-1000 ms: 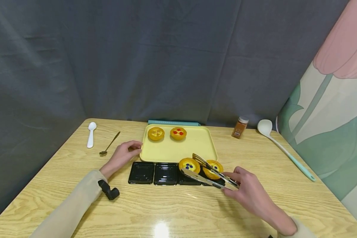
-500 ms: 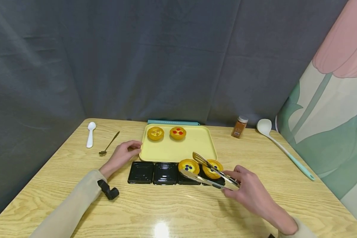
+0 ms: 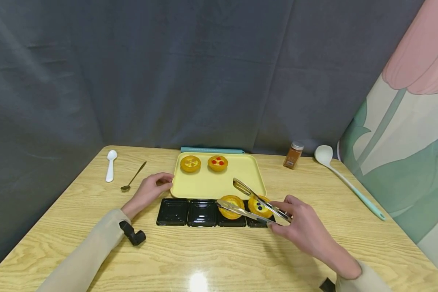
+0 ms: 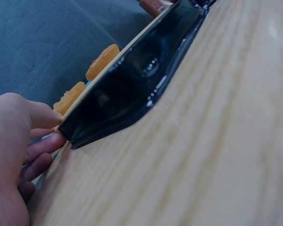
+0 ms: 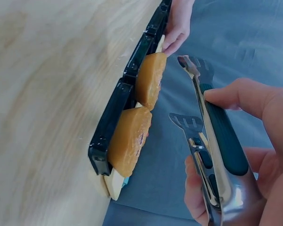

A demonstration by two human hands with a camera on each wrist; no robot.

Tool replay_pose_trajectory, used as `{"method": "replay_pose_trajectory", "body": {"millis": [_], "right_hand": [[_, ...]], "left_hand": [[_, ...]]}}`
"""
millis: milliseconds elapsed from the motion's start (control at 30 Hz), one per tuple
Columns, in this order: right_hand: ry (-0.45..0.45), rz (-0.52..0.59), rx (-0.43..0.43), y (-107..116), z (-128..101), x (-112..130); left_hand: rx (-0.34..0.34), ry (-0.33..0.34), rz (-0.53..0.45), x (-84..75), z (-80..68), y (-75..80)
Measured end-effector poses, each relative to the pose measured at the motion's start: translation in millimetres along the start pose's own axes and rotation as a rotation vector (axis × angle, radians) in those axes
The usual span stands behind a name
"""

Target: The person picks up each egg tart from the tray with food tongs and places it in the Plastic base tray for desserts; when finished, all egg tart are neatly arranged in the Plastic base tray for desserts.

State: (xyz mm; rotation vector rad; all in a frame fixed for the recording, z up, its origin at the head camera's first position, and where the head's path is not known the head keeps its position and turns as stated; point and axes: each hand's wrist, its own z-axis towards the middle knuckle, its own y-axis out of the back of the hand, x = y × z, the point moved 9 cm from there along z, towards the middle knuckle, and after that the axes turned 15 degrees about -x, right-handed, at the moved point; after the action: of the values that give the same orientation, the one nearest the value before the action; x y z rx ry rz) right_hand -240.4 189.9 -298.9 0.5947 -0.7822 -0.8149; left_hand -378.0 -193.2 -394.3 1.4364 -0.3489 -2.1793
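In the head view my left hand [image 3: 154, 187] holds the left edge of a yellow tray [image 3: 204, 187], thumb and fingers at its rim. My right hand [image 3: 303, 222] grips metal serving tongs [image 5: 228, 162] with dark handle pads; their arms are spread with nothing between the tips. The tongs hover above two blueberry-topped egg tarts, one left [image 3: 229, 213] and one right [image 3: 256, 208], which sit in the right part of a row of black square trays [image 3: 202, 213]. On the yellow tray's back left lie a tart with pale yellow topping [image 3: 190, 164] and a red-topped tart [image 3: 217, 163].
Left on the table lie a white spoon [image 3: 110, 167] and a small dark-gold spoon [image 3: 133, 177]. A teal strip [image 3: 211, 150] lies behind the yellow tray. Back right are a spice jar [image 3: 293, 155] and a long ladle [image 3: 344, 178]. A dark curtain [image 3: 182, 73] hangs behind.
My right hand has risen slightly and shifted a little left and away, with the tongs spread in it. The left hand stays at the yellow tray. The tarts stay in place.
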Motion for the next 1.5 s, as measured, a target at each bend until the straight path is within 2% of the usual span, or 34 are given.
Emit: {"method": "replay_pose_trajectory", "body": {"millis": [433, 633, 933, 1233, 1500], "right_hand": [[-0.015, 0.011, -0.048, -12, 26, 2], [-0.049, 0.025, -0.044, -20, 29, -3], [-0.078, -0.015, -0.038, -29, 35, -8], [-0.087, -0.036, -0.013, -42, 48, -12], [-0.109, -0.045, 0.026, -57, 66, -17]], "left_hand": [[-0.005, -0.01, 0.012, -3.8, 3.9, 1.5], [0.009, -0.006, 0.014, -4.9, 3.5, -5.1], [0.01, 0.006, 0.0, -1.6, -1.9, -12.2], [0.0, 0.016, 0.008, 3.0, -5.5, -8.3], [-0.017, 0.008, 0.02, 5.0, -1.9, -2.1]]}}
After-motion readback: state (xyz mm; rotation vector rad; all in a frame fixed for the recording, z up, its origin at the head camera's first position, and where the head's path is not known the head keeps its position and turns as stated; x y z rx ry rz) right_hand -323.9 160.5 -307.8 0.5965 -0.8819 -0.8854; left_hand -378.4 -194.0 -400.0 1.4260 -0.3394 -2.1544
